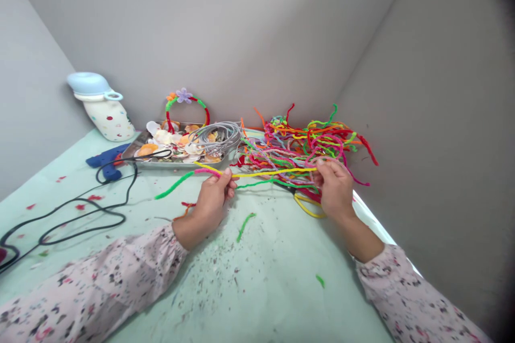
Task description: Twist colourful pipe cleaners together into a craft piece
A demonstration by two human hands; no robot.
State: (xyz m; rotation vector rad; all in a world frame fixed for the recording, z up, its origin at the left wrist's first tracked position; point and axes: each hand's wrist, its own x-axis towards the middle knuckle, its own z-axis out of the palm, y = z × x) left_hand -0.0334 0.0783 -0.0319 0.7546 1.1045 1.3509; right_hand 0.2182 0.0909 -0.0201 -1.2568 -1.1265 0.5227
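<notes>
Yellow pipe cleaner (277, 172) stretches before tangled pile (285, 147).

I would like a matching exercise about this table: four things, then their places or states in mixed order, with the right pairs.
Things
1. Yellow fuzzy craft stem
2. Blue glue gun
3. White bottle with coloured spots
4. Coil of thin grey cable

Places or states
A. Topped with a pale blue lid
B. Lying partly over shells in the metal tray
C. Held stretched between left hand and right hand
D. Lying beside the tray's left end

Right pairs: 1-C; 2-D; 3-A; 4-B
</notes>
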